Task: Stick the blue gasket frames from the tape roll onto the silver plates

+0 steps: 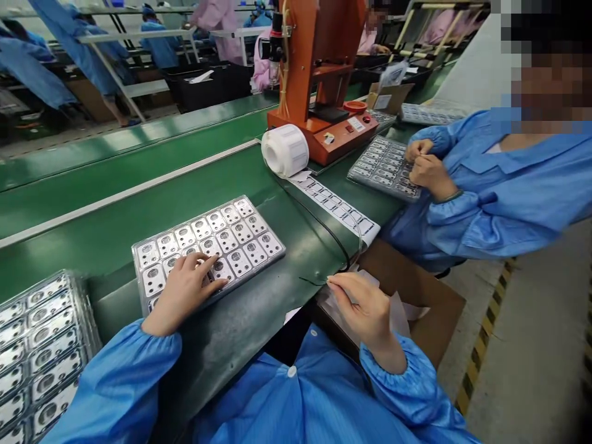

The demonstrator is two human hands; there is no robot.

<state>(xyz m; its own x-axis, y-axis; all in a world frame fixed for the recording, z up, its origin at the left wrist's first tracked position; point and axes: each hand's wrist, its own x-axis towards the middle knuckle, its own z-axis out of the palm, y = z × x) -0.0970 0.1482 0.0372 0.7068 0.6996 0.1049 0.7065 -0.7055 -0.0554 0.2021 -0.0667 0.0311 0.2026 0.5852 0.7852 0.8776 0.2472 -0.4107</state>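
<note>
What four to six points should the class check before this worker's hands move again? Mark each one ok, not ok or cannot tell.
1. Left hand rests fingers-down on the tray of metal parts: ok.
2. The tray lies flat and fully on the green bench: ok.
3. Right hand has something in its pinched fingertips: cannot tell, too small to see.
4. Label strip runs untangled from the roll towards the bench edge: ok.
5. Co-worker's hands are away from this tray, at a second tray: ok.
6. Every pocket of the tray is filled: cannot tell, the left hand covers some.
</note>
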